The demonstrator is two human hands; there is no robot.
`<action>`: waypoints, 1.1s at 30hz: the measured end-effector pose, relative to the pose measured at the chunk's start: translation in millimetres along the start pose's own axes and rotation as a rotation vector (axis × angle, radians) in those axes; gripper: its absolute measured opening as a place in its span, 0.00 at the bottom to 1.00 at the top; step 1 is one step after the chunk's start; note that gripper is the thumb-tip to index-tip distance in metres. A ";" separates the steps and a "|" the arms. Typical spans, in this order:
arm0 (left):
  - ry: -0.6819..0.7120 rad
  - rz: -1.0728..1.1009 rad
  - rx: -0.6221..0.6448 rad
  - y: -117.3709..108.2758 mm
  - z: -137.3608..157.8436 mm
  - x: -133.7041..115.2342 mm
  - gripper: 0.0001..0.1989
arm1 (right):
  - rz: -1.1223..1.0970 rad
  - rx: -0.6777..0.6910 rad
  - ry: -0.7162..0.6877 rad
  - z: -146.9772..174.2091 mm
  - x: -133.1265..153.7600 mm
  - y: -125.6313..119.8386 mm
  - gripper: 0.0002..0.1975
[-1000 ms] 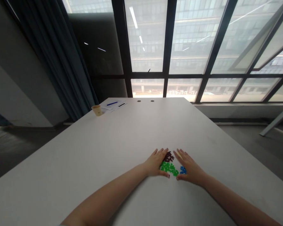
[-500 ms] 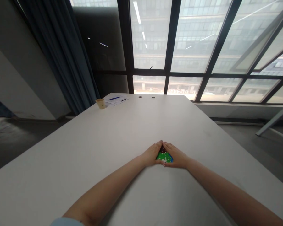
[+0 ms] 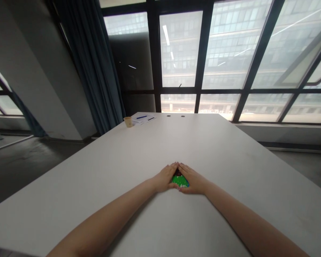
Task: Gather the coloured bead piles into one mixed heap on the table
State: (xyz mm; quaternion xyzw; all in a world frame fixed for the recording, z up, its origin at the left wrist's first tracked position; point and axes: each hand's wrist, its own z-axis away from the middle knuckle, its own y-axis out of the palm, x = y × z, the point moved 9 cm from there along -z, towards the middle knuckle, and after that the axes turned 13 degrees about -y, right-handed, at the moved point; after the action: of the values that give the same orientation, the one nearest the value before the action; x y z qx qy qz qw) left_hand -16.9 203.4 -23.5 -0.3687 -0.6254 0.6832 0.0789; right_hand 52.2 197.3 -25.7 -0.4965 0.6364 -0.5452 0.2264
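Observation:
Near the middle of the white table (image 3: 139, 157), my left hand (image 3: 166, 177) and my right hand (image 3: 192, 179) lie around a small cluster of bright pieces (image 3: 179, 181). Mostly green shows in the cluster, with dark brown at its far end and bits of white and blue along the near and right edges. The pieces are too small to name. Both hands have their fingers stretched out and meeting at the tips, with the thumbs close together on the near side, so the cluster sits in a triangular gap. Palms and fingers hide its outer parts.
At the table's far left corner stands a tan paper cup (image 3: 128, 122), beside papers (image 3: 139, 120) with a blue pen (image 3: 141, 117) and a dark pen (image 3: 151, 118). Two dark round discs (image 3: 168, 115) lie at the far edge. Windows and a blue curtain (image 3: 96, 64) are beyond.
The view has swung left and slightly up. In the picture my hands sit a little further left, still around the cluster. More green and less white and blue show between them.

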 end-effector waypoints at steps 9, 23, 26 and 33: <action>0.030 0.048 -0.073 -12.4 16.6 11.5 0.33 | -0.026 -0.095 -0.020 -30.0 15.5 -2.2 0.36; -0.400 0.697 -0.273 -46.4 64.9 88.1 0.27 | -0.336 -0.370 0.066 -72.8 26.2 -11.3 0.17; -0.336 0.468 -0.095 -38.4 66.8 68.5 0.43 | -0.292 -0.251 0.179 -40.8 7.9 -13.8 0.24; -0.187 -0.055 -0.056 -17.3 60.4 23.5 0.47 | -0.072 0.083 0.130 2.5 30.8 17.1 0.51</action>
State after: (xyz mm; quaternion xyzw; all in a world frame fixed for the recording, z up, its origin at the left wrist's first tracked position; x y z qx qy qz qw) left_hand -76.3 172.2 -20.6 -0.2880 -0.6589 0.6943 0.0288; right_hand 35.2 167.6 -34.4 -0.4727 0.6084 -0.6100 0.1852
